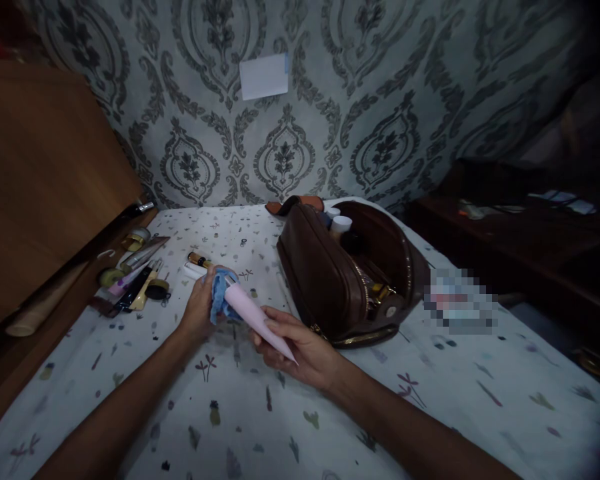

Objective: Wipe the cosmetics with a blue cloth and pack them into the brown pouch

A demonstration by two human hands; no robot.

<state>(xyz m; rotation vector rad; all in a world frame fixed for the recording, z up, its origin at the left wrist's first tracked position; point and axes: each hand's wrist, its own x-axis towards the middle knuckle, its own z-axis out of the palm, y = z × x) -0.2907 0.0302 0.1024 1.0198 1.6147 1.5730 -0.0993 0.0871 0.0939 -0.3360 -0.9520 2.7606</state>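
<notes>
A pale pink squeeze tube (255, 312) lies aslant between my hands, its flat end toward me. My right hand (295, 343) is closed around the lower part of the tube. Bunched in my left hand (199, 303) is a blue cloth (220, 300), which wraps about the tube's cap end; the cap is mostly hidden. Just beyond the left hand lie a small bottle with dark and gold parts (199, 260) and a white tube (194, 270). Right of my hands stands a brown leather bag (325, 273), unzipped, with white-capped bottles (341, 225) inside.
Several cosmetics, among them a dark round jar (157, 289), lie in a heap at the left against a wooden board (45, 173). A printed sheet (260, 413) covers the surface. A blurred-out item (460, 300) is right of the bag. Patterned wall (285, 147) behind.
</notes>
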